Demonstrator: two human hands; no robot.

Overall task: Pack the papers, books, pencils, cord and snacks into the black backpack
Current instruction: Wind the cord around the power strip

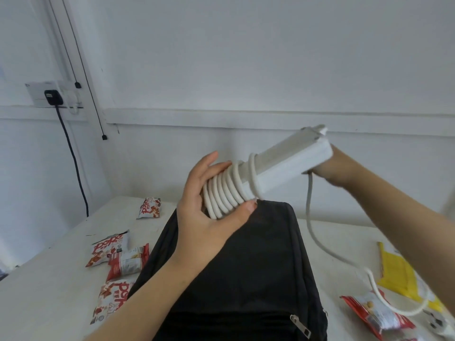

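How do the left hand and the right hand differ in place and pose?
The left hand grips the coiled cord at the power strip's lower end; the right hand is at its upper end. The left hand's fingers show clearly; the right hand's are hidden behind the strip. Both are raised above the table.

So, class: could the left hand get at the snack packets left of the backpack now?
Probably not yet: the left hand grips the coiled cord. Nothing stands between it and the snack packets, so once freed it likely could.
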